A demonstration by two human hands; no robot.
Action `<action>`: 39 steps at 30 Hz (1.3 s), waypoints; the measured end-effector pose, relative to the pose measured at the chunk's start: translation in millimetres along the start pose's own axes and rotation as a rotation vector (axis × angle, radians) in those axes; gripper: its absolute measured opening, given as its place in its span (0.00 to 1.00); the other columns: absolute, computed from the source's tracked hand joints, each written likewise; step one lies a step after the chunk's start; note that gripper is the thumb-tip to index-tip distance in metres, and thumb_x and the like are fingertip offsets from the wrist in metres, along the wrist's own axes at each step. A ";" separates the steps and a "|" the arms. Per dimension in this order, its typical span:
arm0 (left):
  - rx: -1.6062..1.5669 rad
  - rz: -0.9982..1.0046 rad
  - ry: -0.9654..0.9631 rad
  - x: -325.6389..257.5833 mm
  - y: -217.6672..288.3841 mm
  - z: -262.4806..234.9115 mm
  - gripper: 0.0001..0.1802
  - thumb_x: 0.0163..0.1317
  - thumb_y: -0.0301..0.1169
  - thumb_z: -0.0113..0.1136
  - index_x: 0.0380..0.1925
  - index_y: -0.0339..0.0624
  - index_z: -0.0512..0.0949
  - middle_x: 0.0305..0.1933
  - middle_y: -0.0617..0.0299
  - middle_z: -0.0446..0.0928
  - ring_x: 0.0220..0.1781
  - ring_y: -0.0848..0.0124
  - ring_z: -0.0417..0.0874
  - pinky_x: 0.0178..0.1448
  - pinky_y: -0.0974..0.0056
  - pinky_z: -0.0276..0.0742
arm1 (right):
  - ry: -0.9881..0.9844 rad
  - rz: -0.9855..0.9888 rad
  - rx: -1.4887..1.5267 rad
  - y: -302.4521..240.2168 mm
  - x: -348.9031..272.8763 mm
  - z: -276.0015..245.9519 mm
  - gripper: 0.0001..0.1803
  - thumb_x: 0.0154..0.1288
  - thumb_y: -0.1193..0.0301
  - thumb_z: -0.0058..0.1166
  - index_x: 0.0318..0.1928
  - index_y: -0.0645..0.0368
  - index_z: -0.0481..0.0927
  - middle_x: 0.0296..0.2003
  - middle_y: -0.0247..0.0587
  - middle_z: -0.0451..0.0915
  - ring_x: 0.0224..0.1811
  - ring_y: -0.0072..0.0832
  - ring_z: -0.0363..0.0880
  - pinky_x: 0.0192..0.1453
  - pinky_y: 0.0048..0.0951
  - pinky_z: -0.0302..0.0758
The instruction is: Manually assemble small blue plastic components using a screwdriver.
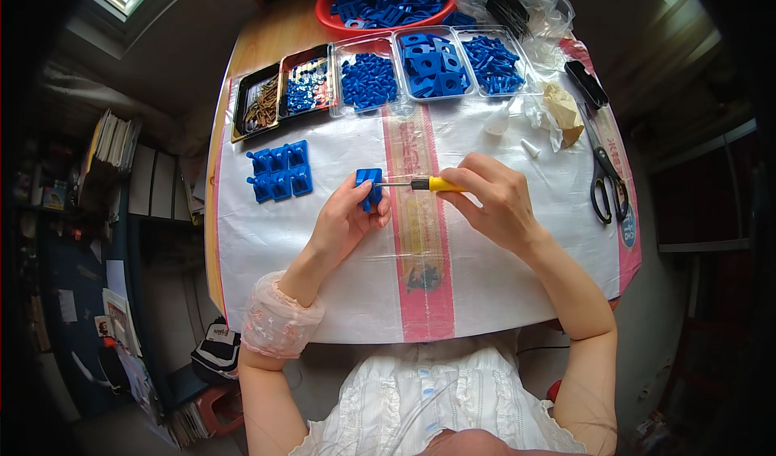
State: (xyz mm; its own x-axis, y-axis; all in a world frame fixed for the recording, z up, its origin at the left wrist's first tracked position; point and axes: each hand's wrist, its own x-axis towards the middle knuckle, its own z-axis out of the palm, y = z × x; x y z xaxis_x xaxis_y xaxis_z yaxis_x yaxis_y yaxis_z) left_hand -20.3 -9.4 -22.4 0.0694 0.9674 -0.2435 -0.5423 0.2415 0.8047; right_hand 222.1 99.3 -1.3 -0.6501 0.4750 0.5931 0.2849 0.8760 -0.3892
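Observation:
My left hand (pixel 346 212) is closed round a small blue plastic part (pixel 369 178), held a little above the table. In my right hand (pixel 495 197) is a screwdriver (pixel 443 184) with a yellow and black handle, gripped between thumb and fingers. Its thin metal shaft points left, and the tip meets the blue part near my left thumb. Whether a screw sits under the tip is too small to tell. Left of my left hand, several blue assembled pieces (pixel 279 171) stand in two rows on the cloth.
Along the back stand a tray of brass-coloured screws (pixel 263 104) and clear boxes of small blue parts (pixel 369 82) and flat blue plates (pixel 433 64). Behind them is a red basin (pixel 325 13). Black scissors (pixel 602 183) lie at the right edge, near crumpled brown paper (pixel 563 110).

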 end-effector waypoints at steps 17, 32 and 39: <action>-0.011 -0.001 -0.014 -0.6 0.5 -1.0 0.12 0.81 0.37 0.42 0.52 0.42 0.68 0.37 0.57 0.73 0.38 0.68 0.74 0.47 0.65 0.72 | 0.014 0.005 0.006 -2.0 -0.1 -0.9 0.13 0.57 0.71 0.72 0.42 0.55 0.84 0.30 0.34 0.79 0.30 0.31 0.82 0.31 0.32 0.76; 0.022 -0.001 -0.024 -1.2 -1.0 -2.6 0.12 0.81 0.37 0.44 0.52 0.41 0.69 0.38 0.57 0.73 0.39 0.69 0.75 0.48 0.65 0.72 | -0.080 0.028 0.040 -1.8 -3.6 -3.2 0.12 0.58 0.72 0.73 0.42 0.57 0.86 0.28 0.34 0.83 0.26 0.29 0.83 0.27 0.29 0.74; 0.024 0.005 -0.031 -1.5 -0.2 -1.4 0.12 0.80 0.37 0.45 0.53 0.42 0.69 0.38 0.58 0.73 0.39 0.69 0.75 0.48 0.65 0.72 | -0.015 -0.006 -0.007 -1.5 0.4 -3.0 0.12 0.58 0.71 0.73 0.42 0.55 0.85 0.26 0.34 0.80 0.24 0.29 0.80 0.26 0.31 0.73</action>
State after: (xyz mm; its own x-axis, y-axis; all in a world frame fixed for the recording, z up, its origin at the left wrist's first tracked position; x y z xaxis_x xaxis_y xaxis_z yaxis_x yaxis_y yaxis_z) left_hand -21.4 -11.0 -22.9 0.0931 0.9704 -0.2229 -0.5221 0.2382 0.8189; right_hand 223.5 98.4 1.6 -0.6621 0.4686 0.5848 0.2858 0.8793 -0.3810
